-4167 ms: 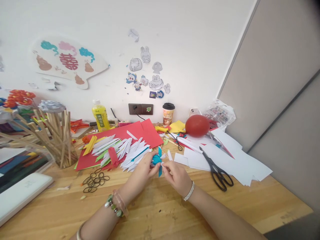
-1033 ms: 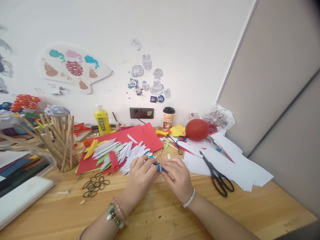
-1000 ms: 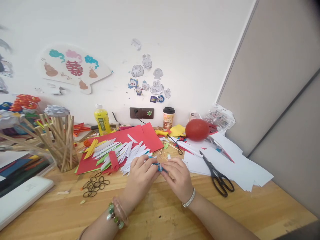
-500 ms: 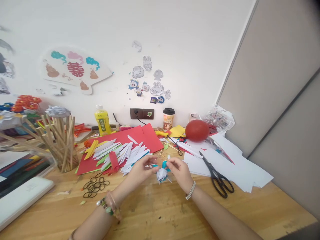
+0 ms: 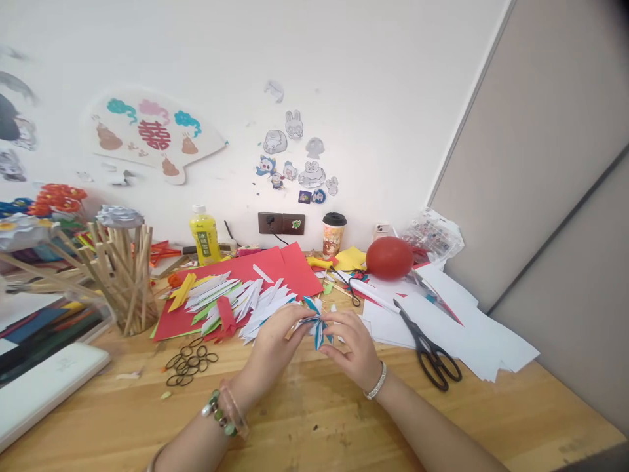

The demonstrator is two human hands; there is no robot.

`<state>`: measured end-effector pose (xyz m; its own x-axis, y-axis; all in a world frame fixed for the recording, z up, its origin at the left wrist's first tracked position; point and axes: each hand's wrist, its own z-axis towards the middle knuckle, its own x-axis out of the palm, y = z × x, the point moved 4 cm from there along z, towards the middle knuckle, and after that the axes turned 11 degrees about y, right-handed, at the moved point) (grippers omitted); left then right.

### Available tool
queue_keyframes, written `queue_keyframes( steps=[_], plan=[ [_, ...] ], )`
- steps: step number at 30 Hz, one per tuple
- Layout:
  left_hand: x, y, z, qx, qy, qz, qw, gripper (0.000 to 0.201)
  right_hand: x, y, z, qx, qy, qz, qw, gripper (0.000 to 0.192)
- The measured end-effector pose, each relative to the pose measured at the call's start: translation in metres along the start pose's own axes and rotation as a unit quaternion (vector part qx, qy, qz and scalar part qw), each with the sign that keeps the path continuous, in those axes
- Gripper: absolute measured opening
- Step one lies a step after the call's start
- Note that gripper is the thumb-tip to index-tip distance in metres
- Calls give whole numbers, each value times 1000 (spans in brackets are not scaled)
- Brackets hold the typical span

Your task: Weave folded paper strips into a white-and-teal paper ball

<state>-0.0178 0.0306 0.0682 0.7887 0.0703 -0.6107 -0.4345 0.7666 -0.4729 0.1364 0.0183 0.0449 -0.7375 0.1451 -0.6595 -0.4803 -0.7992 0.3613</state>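
Left fingers [image 5: 299, 313] pinch the blue-and-white folded paper [image 5: 318, 332] on its left; right fingers [image 5: 343, 318], loosely parted, touch its right.

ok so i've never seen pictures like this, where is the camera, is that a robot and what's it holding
No robot: these are a person's own bare hands, seen from a camera worn on their head, looking forward and down. The left hand seems to pinch a blue-and-white folded-paper piece, while the right hand has its fingers at it.

On the wooden table, left of the hands, lie folded paper strips and black elastic bands; to the right, black scissors. Behind stand a yellow drink bottle and a lidded paper cup.
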Motion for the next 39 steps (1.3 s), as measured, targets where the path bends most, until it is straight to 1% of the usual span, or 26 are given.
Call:
queue_keyframes(
  steps=[4, 6, 8, 10, 12, 14, 16, 17, 19, 20, 21, 22, 24, 26, 30, 34, 39],
  plan=[
    [-1, -5, 0, 25, -7, 24, 999, 12, 1, 1, -1, -5, 16, -16, 1000, 16],
    [-1, -6, -1, 37, -15, 32, 999, 13, -1, 3, -2, -10, 10, 4, 1000, 21],
    [-1, -8, -3, 65, -12, 30, 997, 16, -3, 5, -2, -1, -4, 37, 999, 26],
    [0, -12, -5, 105, 0, 16, 994, 18, -7, 4, -2, 29, -34, 60, 997, 24],
    [1, -17, -6, 143, 8, -1, 990, 18, -10, 1, -1, 67, -73, 70, 993, 19],
    [-1, -21, -5, 159, 5, -17, 987, 16, -11, -4, -1, 111, -111, 95, 983, 17],
    [-3, -22, -3, 151, -5, -36, 988, 16, -9, -12, -1, 164, -123, 168, 964, 24],
    [-4, -22, -2, 140, -11, -48, 989, 16, -6, -17, 0, 191, -112, 221, 950, 29],
    [-6, -18, 0, 111, -18, -72, 991, 18, 3, -24, 1, 233, -71, 326, 914, 35],
    [-7, -15, 0, 96, -20, -80, 992, 18, 6, -26, 1, 245, -56, 362, 898, 35],
    [-7, -11, 1, 79, -21, -83, 993, 18, 7, -27, 1, 250, -51, 383, 888, 35],
    [-6, -7, 1, 63, -21, -82, 994, 18, 7, -29, 1, 252, -56, 390, 884, 34],
    [-4, 1, 1, 36, -16, -67, 997, 17, 4, -30, 1, 255, -72, 378, 887, 30],
    [-1, 6, 1, 30, -6, -45, 999, 17, 1, -30, 1, 255, -80, 355, 896, 27],
    [3, 11, 0, 34, 12, 5, 999, 19, -2, -24, 2, 232, -71, 348, 906, 26],
    [2, 14, -1, 19, 1, 49, 999, 16, -5, -17, 5, 212, -63, 357, 907, 25],
    [4, 16, -2, 3, 17, 55, 998, 17, -6, -16, 6, 214, -53, 342, 913, 26]
  ],
)
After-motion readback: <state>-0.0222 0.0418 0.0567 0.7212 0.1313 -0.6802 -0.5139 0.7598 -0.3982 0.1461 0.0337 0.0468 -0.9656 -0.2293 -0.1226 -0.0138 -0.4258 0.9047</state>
